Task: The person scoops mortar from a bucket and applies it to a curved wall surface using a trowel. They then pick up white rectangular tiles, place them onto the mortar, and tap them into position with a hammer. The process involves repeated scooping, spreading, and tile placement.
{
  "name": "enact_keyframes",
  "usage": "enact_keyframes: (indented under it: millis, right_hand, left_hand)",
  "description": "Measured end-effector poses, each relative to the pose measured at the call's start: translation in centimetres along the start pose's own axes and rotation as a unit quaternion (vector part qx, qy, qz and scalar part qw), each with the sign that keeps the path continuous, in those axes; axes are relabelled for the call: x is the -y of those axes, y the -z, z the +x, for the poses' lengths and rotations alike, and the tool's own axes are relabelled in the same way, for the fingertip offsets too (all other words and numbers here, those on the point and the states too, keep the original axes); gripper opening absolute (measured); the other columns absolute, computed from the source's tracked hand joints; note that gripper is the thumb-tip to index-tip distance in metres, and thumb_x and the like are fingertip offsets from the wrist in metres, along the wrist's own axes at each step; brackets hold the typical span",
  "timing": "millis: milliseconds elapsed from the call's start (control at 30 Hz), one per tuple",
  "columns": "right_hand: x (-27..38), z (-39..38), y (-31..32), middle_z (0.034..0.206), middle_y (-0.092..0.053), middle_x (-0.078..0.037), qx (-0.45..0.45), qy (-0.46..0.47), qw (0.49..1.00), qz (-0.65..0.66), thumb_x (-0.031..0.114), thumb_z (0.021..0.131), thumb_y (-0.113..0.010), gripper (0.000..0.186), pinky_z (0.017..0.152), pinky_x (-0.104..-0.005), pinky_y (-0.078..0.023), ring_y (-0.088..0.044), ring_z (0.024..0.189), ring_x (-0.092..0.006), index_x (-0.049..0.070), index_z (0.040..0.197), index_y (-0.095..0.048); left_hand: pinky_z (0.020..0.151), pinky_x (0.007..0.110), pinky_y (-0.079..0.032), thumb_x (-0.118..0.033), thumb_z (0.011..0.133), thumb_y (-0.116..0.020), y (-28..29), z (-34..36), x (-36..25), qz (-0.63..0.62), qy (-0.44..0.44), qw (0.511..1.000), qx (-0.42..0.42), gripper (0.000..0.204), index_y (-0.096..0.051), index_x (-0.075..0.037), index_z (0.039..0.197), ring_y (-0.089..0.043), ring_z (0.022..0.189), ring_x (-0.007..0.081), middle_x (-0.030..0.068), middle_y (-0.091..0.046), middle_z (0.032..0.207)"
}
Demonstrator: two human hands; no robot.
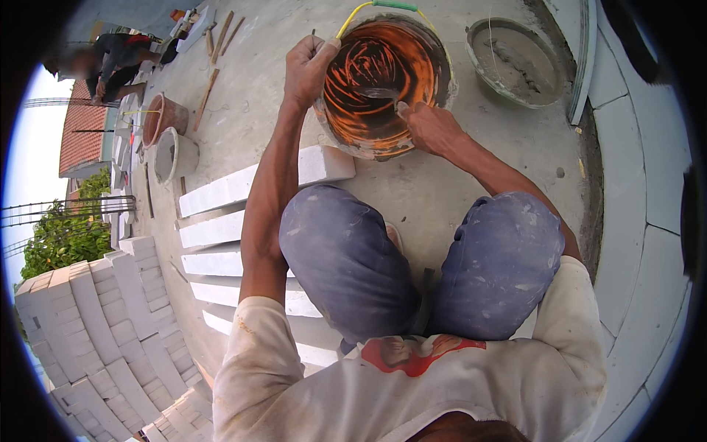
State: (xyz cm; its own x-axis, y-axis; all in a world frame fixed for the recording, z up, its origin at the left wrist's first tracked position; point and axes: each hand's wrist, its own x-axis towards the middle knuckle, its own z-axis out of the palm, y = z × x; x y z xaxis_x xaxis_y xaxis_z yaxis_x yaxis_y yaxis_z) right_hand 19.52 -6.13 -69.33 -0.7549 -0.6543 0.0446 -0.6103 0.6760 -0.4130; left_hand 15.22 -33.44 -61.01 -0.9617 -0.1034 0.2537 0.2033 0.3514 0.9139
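- We see a bare concrete floor (442, 184) in bright daylight.
- White blocks (221, 228) lie in rows at its left edge.
- More stacked blocks (96, 331) stand beyond them, with a green tree (62, 232) and red tiled roof (77, 132).

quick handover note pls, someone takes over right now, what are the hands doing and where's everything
Left hand: grips the rim of the orange bucket by its yellow handle, steadying it.
Right hand: reaches inside the bucket and holds something there; what it is I cannot tell.
Bucket stands on the concrete floor in front of the knees; its inside is streaked with grey mix.
A grey pan of mortar sits to the right of the bucket.
White blocks lie in rows to the left.
Done: not clear. Left: bucket work in hand.
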Motion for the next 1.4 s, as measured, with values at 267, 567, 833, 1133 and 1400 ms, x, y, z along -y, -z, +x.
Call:
enact_keyframes:
  millis: [267, 567, 833, 1133, 1400]
  right_hand:
    - [-2.6, -1.3, 0.6, 0.097, -0.07, -0.03, 0.034, -0.078, 0.995, -0.048, 0.007, 0.097, -0.057, 0.03, 0.076, -0.055, -0.061, -0.075, 0.09, -0.0473, -0.008, 0.123, -0.063]
    - [-3.5, -2.4, 0.4, 0.102, -0.069, -0.031, 0.068, -0.053, 0.994, -0.065, 0.007, 0.097, -0.056, 0.041, 0.076, -0.0559, -0.06, -0.073, 0.092, -0.0485, -0.003, 0.136, -0.058]
    - [-2.2, -1.9, 0.5, 0.099, -0.071, -0.03, -0.001, -0.039, 0.999, -0.037, 0.007, 0.098, -0.055, 0.037, 0.076, -0.0569, -0.06, -0.074, 0.088, -0.0476, -0.005, 0.132, -0.061]
    - [-2.1, -0.2, 2.5, 0.106, -0.072, -0.028, -0.02, -0.15, 0.979, -0.134, 0.012, 0.099, -0.059, 0.035, 0.075, -0.0474, -0.063, -0.076, 0.09, -0.0424, -0.005, 0.129, -0.065]
    - [1.1, -0.4, 2.9, 0.114, -0.075, -0.018, 0.165, -0.075, 0.98, -0.084, 0.006, 0.093, -0.065, 0.024, 0.085, -0.0443, -0.063, -0.076, 0.107, -0.0344, 0.002, 0.115, -0.074]
  left_hand:
    - [0.058, 0.025, -0.039, -0.033, 0.096, -0.077, -3.5, 0.0, -2.4, 0.076, -0.017, 0.997, 0.018, 0.038, -0.056, -0.007, 0.077, -0.044, 0.066, 0.005, -0.0058, -0.052, 0.071]
    - [0.058, 0.027, -0.039, -0.037, 0.095, -0.079, -4.8, -0.2, -3.7, 0.09, -0.028, 0.995, 0.022, 0.041, -0.057, -0.007, 0.077, -0.044, 0.066, 0.0064, -0.0053, -0.05, 0.071]
    - [0.057, 0.027, -0.039, -0.035, 0.095, -0.078, -5.4, -0.7, -4.1, 0.109, -0.044, 0.993, -0.008, 0.04, -0.057, -0.006, 0.077, -0.044, 0.065, 0.007, -0.005, -0.05, 0.069]
    - [0.056, 0.028, -0.039, -0.033, 0.094, -0.078, -6.7, -2.5, -4.8, 0.097, -0.014, 0.993, -0.072, 0.041, -0.058, -0.004, 0.075, -0.044, 0.065, 0.0066, -0.0048, -0.051, 0.069]
    - [0.053, 0.022, -0.036, -0.023, 0.091, -0.083, -6.7, -3.8, -5.5, 0.029, -0.018, 0.995, -0.098, 0.033, -0.06, -0.006, 0.076, -0.042, 0.06, 0.0023, -0.0074, -0.053, 0.068]
